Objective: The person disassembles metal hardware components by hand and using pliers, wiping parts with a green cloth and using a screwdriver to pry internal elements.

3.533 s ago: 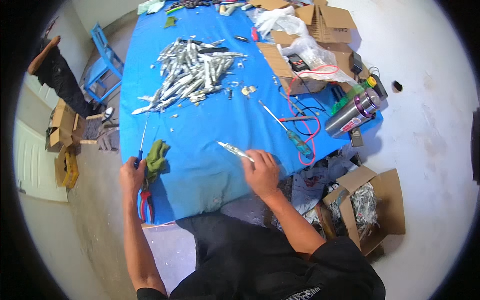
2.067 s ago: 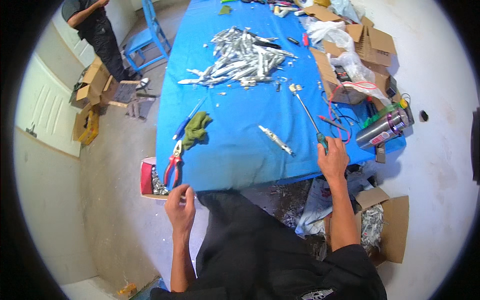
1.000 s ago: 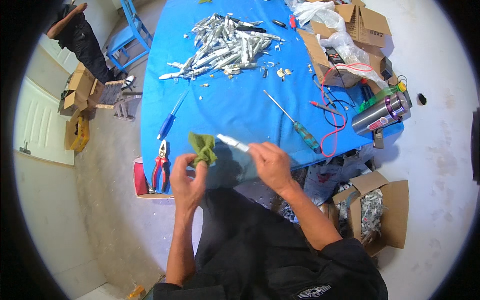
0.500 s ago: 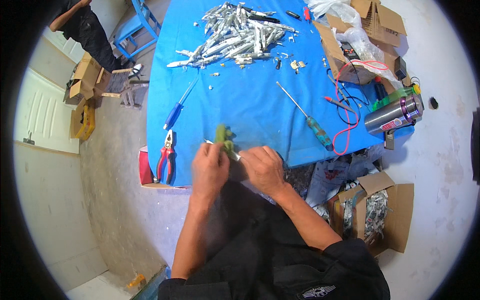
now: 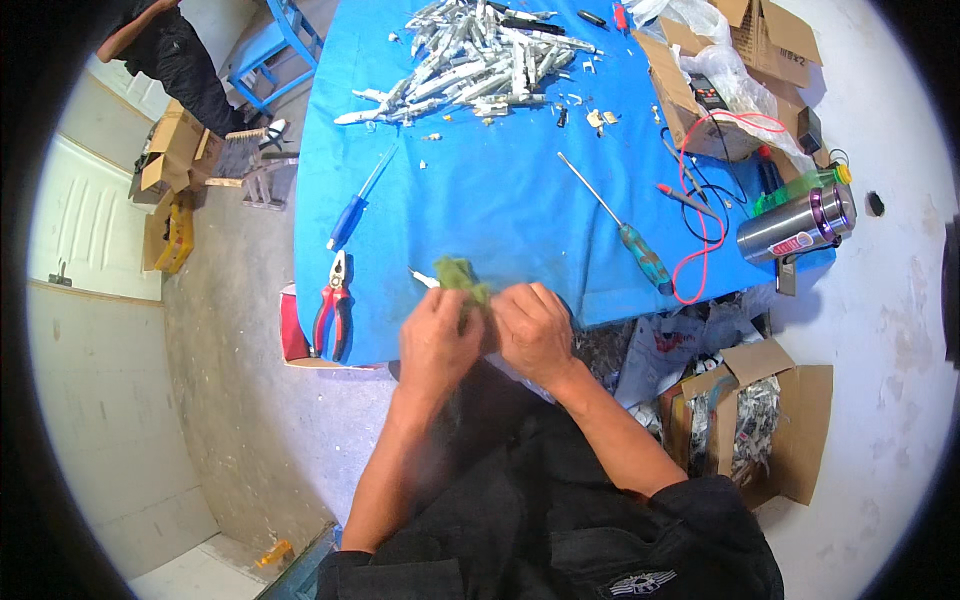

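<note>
My left hand (image 5: 440, 338) is closed around a crumpled green cloth (image 5: 462, 278), just over the near edge of the table. From the cloth's left side sticks the pointed tip of a slim white pen-shaped piece (image 5: 424, 280). Close beside it, my right hand (image 5: 534, 328) is closed with its fingertips pinched at the piece's other end, which the fingers hide. Farther back lies a heap of similar white and grey slim pieces (image 5: 470, 70). Red-handled pliers (image 5: 333, 308) and a blue-handled screwdriver (image 5: 350, 218) lie left of my hands; a teal-handled screwdriver (image 5: 640, 255) lies to the right.
A blue cloth (image 5: 480, 190) covers the table. On its right are a steel flask (image 5: 795, 228), red and black test leads (image 5: 712, 215) and an open carton (image 5: 675, 90). Another carton (image 5: 805, 430) stands below right. Far left, a person (image 5: 180, 70) is near a blue chair (image 5: 265, 60).
My hands have come closer together, the left moving a little right. The white tip shows more clearly left of the cloth, and the stretch between my hands is now hidden. The view shifted slightly.
</note>
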`<action>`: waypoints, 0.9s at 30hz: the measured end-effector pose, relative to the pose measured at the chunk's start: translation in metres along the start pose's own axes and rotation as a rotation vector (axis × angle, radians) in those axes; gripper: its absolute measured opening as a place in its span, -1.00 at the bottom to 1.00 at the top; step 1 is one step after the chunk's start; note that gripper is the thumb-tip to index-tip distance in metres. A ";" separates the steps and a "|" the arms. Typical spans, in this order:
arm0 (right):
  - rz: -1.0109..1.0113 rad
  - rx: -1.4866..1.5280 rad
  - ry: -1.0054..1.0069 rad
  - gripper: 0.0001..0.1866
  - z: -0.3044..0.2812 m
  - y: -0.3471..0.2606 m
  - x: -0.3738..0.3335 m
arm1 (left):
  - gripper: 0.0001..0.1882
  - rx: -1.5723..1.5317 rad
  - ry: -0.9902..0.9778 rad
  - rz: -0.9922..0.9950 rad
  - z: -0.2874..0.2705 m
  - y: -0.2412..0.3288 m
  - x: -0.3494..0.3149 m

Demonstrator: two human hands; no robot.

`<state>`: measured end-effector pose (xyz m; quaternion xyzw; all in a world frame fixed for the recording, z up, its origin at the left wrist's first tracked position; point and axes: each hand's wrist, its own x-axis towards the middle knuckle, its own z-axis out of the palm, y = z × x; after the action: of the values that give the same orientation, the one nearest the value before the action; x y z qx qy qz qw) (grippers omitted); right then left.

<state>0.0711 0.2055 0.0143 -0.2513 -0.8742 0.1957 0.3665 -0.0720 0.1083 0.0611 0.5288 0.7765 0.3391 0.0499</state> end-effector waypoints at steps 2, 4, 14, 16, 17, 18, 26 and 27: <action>0.005 0.013 0.000 -0.79 -0.003 -0.003 0.001 | -0.81 0.052 0.042 -0.006 -0.002 -0.010 0.011; 0.002 0.028 0.005 -0.80 -0.006 -0.007 0.006 | -0.83 0.072 0.080 -0.020 -0.008 -0.027 0.022; -0.025 -0.006 -0.028 -0.78 -0.002 0.002 -0.001 | -0.82 0.018 -0.018 0.042 0.002 0.007 -0.008; -0.014 0.008 -0.020 -0.79 -0.004 -0.001 0.000 | -0.81 0.060 0.005 -0.002 0.004 -0.005 -0.006; -0.006 0.021 -0.012 -0.79 -0.005 -0.005 0.001 | -0.81 0.081 0.029 -0.028 0.001 -0.016 0.001; -0.001 0.034 -0.003 -0.79 -0.007 -0.007 0.004 | -0.86 0.116 0.075 -0.001 -0.006 -0.022 0.009; 0.011 0.025 -0.004 -0.81 -0.005 -0.006 0.003 | -0.84 0.038 0.192 -0.050 -0.028 -0.033 0.024; 0.001 0.022 -0.002 -0.82 -0.003 -0.006 0.003 | -0.84 0.001 0.172 -0.011 -0.027 -0.021 0.017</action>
<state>0.0700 0.2029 0.0206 -0.2473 -0.8723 0.2056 0.3684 -0.1080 0.1058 0.0740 0.4936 0.7809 0.3825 -0.0154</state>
